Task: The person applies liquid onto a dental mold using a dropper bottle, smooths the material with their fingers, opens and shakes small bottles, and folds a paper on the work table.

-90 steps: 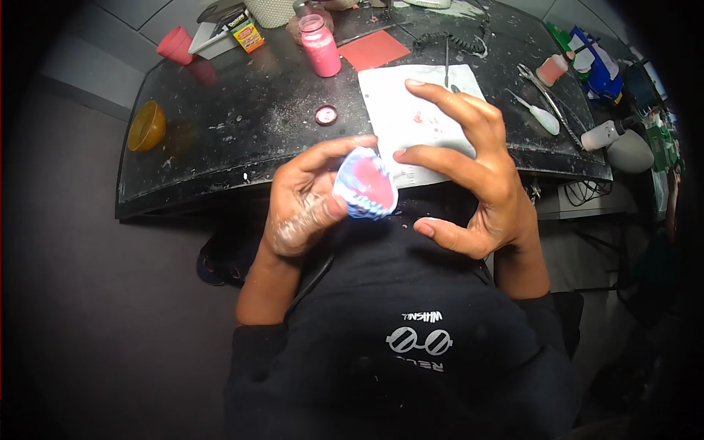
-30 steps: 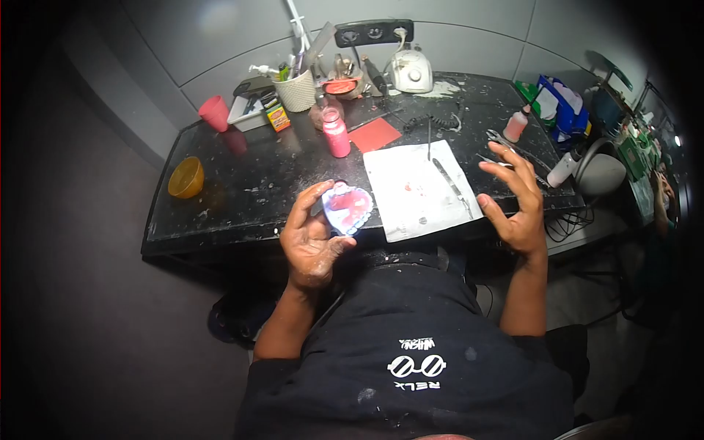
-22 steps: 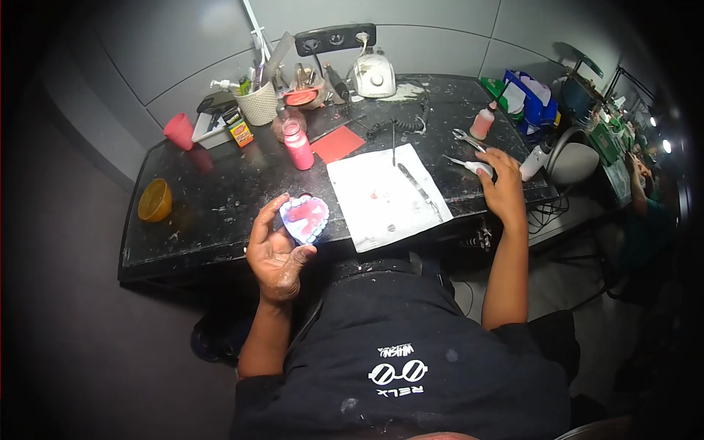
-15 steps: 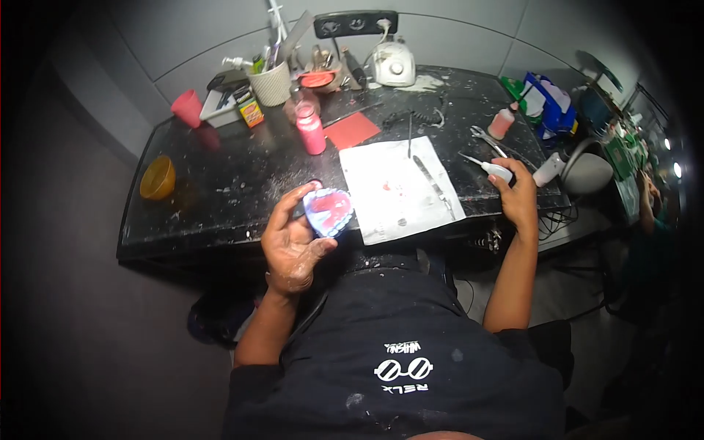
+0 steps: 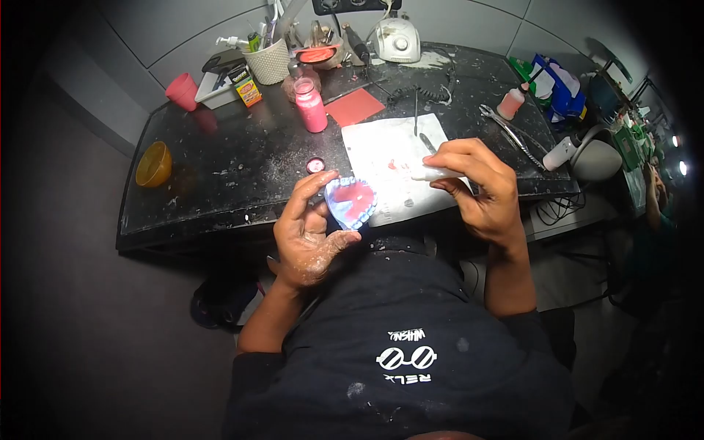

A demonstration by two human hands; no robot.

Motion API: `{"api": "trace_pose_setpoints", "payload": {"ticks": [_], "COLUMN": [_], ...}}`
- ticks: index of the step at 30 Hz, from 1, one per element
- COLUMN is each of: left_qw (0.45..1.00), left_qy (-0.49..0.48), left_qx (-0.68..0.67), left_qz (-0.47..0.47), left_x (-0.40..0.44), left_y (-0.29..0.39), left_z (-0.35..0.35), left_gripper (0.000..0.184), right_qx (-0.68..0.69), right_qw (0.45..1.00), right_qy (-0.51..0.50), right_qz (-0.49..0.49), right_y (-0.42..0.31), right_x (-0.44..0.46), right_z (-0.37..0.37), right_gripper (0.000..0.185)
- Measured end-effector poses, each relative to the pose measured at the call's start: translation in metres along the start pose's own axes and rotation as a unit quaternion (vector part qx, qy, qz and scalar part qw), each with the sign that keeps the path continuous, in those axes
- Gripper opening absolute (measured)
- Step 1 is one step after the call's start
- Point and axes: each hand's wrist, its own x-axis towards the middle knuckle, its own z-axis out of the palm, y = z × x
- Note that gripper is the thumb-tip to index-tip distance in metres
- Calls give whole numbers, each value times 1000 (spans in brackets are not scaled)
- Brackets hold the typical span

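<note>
A pale blue dental cast with pink material over its middle is held at its edges by my left hand, whose palm and thumb are dusted white. My right hand is closed on a small white dropper bottle, to the right of the cast and apart from it. Below the dropper lies a white paper sheet with small reddish marks, and tools rest on it. A dark round lid with pink powder sits just behind my left fingertips.
On the black desk stand an orange bowl, a pink cup, a pink powder bottle and a pink liquid bottle. A red sheet and pliers lie farther back. Another person's arm shows at far right.
My right hand has reached to the desk's right side, taken hold of the white dropper bottle and brought it left, over the paper. The cast has stayed in my left hand.
</note>
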Motion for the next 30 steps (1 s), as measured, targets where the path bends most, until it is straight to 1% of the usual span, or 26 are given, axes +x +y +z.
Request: {"api": "trace_pose_setpoints", "payload": {"ticks": [4, 12, 16, 21, 23, 24, 25, 27, 29, 30], "left_qw": [1000, 1000, 1000, 1000, 1000, 1000, 1000, 1000, 1000, 1000], "left_qy": [-4, -5, 2, 7, 10, 12, 13, 16, 13, 14], "left_qx": [-8, 1, 0, -9, -10, -9, -7, -8, -7, -7], "left_qz": [0, 3, -5, -1, -12, -9, -8, -5, 0, 2], "left_x": [0, 0, 0, 0, 0, 0, 1, 0, 1, 1], "left_y": [1, 1, 2, 1, 2, 3, 3, 3, 2, 1], "left_z": [1, -1, -1, -1, -2, -2, -3, -2, -2, -2], "left_gripper": [83, 83, 83, 82, 82, 82, 81, 81, 81, 81], "right_qx": [-7, 17, 11, 16, 18, 4, 24, -15, -200, -225], "right_qw": [1000, 1000, 1000, 999, 998, 996, 991, 967, 943, 925], "right_qy": [-7, -10, -13, -18, -9, 18, 64, 132, 125, 94], "right_qz": [-10, 22, 20, 35, 64, 83, 116, 218, 236, 293], "right_y": [3, 2, 4, 9, 18, 24, 39, 65, 86, 90], "right_x": [2, -2, -4, -11, -17, -19, -25, -34, -42, -43], "right_z": [5, 5, 2, -4, -11, -16, -18, -29, -44, -50], "right_gripper": [34, 34, 34, 31, 28, 26, 26, 25, 26, 34]}}
